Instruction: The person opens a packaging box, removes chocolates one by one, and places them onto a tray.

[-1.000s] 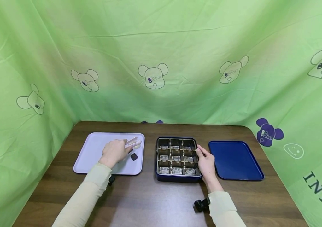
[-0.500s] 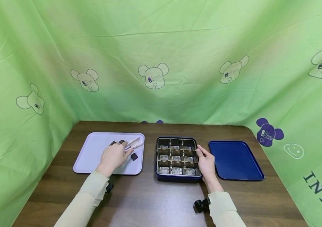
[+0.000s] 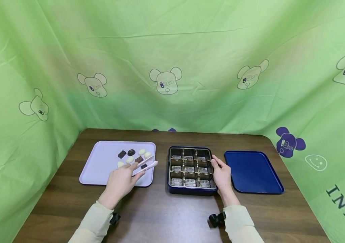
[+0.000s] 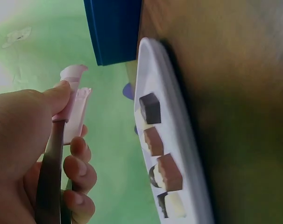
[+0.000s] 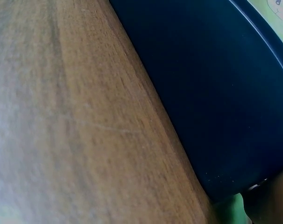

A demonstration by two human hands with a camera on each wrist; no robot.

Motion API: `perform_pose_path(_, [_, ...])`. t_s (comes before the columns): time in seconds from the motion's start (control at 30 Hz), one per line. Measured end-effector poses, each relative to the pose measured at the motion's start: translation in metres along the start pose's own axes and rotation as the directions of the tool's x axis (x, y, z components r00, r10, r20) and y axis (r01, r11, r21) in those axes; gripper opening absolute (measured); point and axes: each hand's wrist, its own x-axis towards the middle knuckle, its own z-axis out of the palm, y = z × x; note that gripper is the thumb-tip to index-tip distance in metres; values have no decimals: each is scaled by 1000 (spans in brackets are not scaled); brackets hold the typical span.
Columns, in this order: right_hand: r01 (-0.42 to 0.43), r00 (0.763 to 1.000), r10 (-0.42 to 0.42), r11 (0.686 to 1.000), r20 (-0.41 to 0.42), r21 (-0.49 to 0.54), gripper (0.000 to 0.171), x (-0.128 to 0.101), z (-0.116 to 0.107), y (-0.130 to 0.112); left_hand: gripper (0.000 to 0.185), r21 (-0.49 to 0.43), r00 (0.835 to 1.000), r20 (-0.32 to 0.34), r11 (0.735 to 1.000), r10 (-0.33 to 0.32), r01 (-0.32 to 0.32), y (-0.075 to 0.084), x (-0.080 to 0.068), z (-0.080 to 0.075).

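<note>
A lavender tray (image 3: 99, 168) at the left holds several chocolates (image 3: 131, 152), dark, brown and white, clustered toward its right half. My left hand (image 3: 123, 180) hovers over the tray's front right corner and grips pale pink tongs (image 3: 148, 163). The tong tips are apart, nothing shows between them, and they hang just above a dark square chocolate (image 3: 143, 166). In the left wrist view the thumb presses the tongs (image 4: 75, 98), with chocolates (image 4: 151, 108) lined up along the tray (image 4: 179, 140). My right hand (image 3: 220, 172) holds the right wall of a dark compartment box (image 3: 190, 167) whose cells look empty.
A dark blue tray (image 3: 252, 171) lies right of the box and also fills the right wrist view as the blue tray (image 5: 216, 93) beside the wooden table (image 5: 62, 121). Green cloth walls enclose the table (image 3: 166, 209) on three sides.
My left hand has drawn back toward the tray's front right corner with the tongs, uncovering the cluster of chocolates. The right hand has stayed on the box.
</note>
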Motion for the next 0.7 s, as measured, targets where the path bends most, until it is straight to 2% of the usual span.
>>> perform_pose_path(0.2, [7, 1000, -7, 1000, -6, 0, 43, 0, 0, -1, 36, -38, 1000, -20, 999, 8, -9, 6, -22, 1])
perform_pose_path(0.33, [-10, 1000, 10, 1000, -1, 3, 41, 0, 0, -1, 37, -67, 999, -33, 998, -9, 7, 10, -41, 1])
perform_pose_path(0.53, [5, 1000, -5, 1000, -1, 1, 42, 2, 1, 0, 41, -79, 999, -18, 996, -48, 46, 15, -67, 3])
perform_pose_path(0.7, [11, 1000, -11, 1000, 2, 11, 42, 2, 0, 1, 42, -99, 998, 22, 993, -66, 68, 14, -85, 6])
